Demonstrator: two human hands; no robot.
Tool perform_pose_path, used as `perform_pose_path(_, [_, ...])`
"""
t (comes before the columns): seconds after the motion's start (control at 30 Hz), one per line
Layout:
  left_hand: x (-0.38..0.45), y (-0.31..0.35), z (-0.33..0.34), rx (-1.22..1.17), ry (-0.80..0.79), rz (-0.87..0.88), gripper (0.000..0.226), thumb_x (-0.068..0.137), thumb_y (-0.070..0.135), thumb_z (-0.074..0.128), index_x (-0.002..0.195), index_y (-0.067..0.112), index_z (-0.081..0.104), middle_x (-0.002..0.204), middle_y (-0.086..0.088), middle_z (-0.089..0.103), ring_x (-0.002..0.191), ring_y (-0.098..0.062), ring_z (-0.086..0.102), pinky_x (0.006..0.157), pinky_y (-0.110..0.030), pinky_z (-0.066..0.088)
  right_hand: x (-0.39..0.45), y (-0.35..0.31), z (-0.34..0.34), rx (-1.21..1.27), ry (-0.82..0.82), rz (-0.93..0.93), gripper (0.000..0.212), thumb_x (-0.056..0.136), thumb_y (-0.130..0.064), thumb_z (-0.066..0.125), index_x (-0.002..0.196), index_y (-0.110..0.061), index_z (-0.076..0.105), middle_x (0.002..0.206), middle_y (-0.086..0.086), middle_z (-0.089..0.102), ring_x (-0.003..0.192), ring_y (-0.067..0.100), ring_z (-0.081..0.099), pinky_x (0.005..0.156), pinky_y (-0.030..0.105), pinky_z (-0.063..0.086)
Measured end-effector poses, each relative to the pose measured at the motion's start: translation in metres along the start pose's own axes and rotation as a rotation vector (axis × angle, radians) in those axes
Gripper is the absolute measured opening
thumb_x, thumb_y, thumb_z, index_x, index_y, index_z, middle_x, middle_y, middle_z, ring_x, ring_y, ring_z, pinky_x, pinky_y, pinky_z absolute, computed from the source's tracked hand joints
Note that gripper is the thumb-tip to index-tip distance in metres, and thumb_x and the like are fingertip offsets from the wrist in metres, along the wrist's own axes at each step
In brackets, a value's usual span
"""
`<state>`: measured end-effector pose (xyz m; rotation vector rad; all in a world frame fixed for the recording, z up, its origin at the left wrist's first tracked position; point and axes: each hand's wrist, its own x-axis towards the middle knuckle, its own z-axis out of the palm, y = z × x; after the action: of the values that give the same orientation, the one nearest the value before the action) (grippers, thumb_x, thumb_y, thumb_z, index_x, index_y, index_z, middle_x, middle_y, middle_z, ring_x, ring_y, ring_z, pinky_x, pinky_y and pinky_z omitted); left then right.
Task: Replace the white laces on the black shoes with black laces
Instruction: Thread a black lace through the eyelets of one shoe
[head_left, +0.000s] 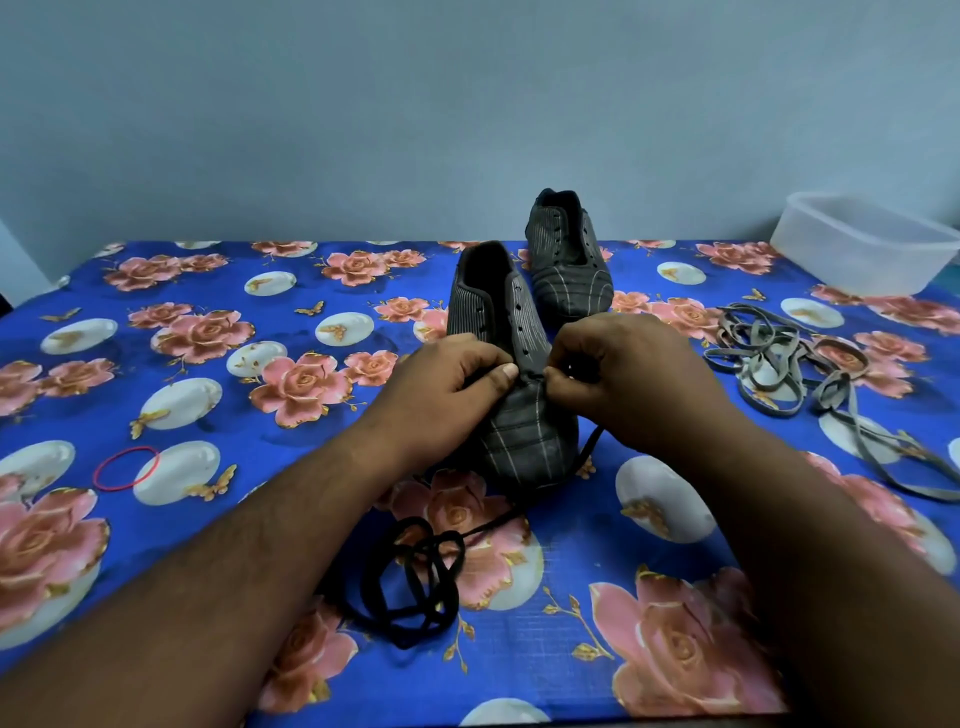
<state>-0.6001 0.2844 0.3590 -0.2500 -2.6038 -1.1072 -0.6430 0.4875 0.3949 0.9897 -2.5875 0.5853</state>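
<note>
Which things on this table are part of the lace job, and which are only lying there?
Job: near shoe, far shoe, black lace, old pale laces, left hand, right hand.
Lying about: red rubber band, plastic tub.

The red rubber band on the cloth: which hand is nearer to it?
The left hand. It grips the near shoe, to the right of the red rubber band and farther back. The right hand is beyond the shoe, farther right.
</note>
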Motion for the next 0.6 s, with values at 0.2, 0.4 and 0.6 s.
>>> perform_pose_path(0.2, [-0.001,0.000,0.000,0.005,0.030,0.013,0.030,0.089,0.044,0.054,0.106,0.029,0.074,0.094,0.012,0.066,0.094,-0.009,0.063,0.086,-0.041,0.052,0.000,-0.004,0.002,-0.059,0.024,-0.031,0.008,0.083,-0.034,0.065,0.078,-0.027,0.066,0.074,-0.011,0.053,0.073,0.017,0.053,0.057,0.029,0.030])
perform_pose_path(0.4, [-0.001,0.003,0.001,0.000,0.024,-0.013,0.026,0.087,0.044,0.055,0.095,0.029,0.074,0.087,0.010,0.064,0.089,-0.009,0.061,0.081,-0.037,0.050,0.001,-0.002,0.006,-0.008,0.055,-0.094,0.020,0.086,-0.041,0.059,0.084,-0.026,0.074,0.076,-0.009,0.060,0.074,0.011,0.048,0.063,0.029,0.034])
perform_pose_path(0.6, [0.000,0.006,-0.001,-0.029,-0.042,-0.045,0.027,0.086,0.043,0.054,0.094,0.027,0.074,0.090,0.007,0.065,0.091,-0.008,0.062,0.083,-0.033,0.049,0.003,0.006,0.008,0.152,0.009,-0.035,0.007,0.089,-0.033,0.074,0.082,-0.031,0.075,0.070,-0.019,0.058,0.067,-0.001,0.053,0.062,0.020,0.035])
